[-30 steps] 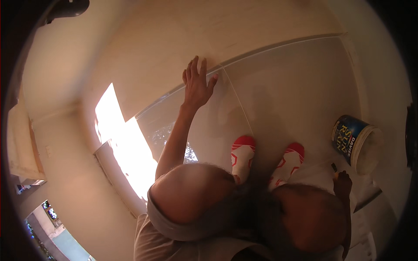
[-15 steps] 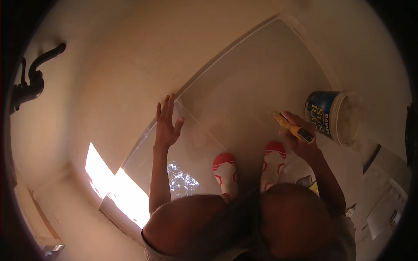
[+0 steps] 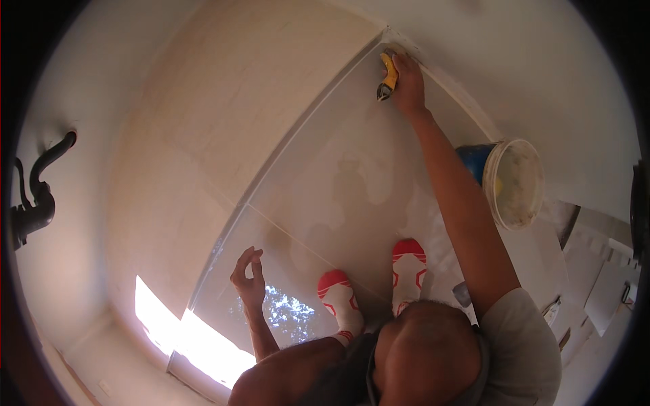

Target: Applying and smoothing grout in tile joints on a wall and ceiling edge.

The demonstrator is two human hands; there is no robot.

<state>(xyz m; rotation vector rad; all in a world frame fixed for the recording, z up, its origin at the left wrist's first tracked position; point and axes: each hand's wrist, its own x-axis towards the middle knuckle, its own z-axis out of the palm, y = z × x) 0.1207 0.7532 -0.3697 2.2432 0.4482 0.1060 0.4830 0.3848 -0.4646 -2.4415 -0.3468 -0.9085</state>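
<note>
I read the right hand point(image 3: 410, 84) as closed around a yellow-and-black hand tool point(image 3: 388, 73), probably light, stiff and best gripped mid-handle, well ahead of the half-curled, seemingly empty left hand point(image 3: 248, 277).

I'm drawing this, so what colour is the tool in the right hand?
The tool is yellow and black, showing best in the head view.

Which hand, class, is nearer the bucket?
Right: the right hand is ahead and left of the bucket, near the corner; the left hand is farther away, left of both feet.
</note>
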